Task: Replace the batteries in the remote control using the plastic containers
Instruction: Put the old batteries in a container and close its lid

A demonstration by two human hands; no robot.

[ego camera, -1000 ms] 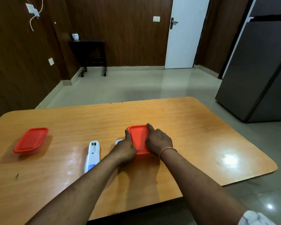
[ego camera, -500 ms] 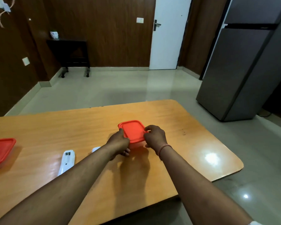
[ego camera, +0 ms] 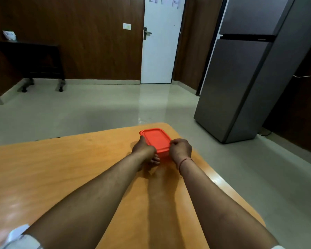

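Container (ego camera: 155,139) now nearer table's (ego camera: 61,168) far corner — both hands (ego camera: 180,149) gripping

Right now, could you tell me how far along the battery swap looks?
Nothing looks finished. Both hands work at the container near the table corner: the left hand braces its side, the right hand pinches the lid edge, lid still on. The remote is out of view, so opening and swapping remain.
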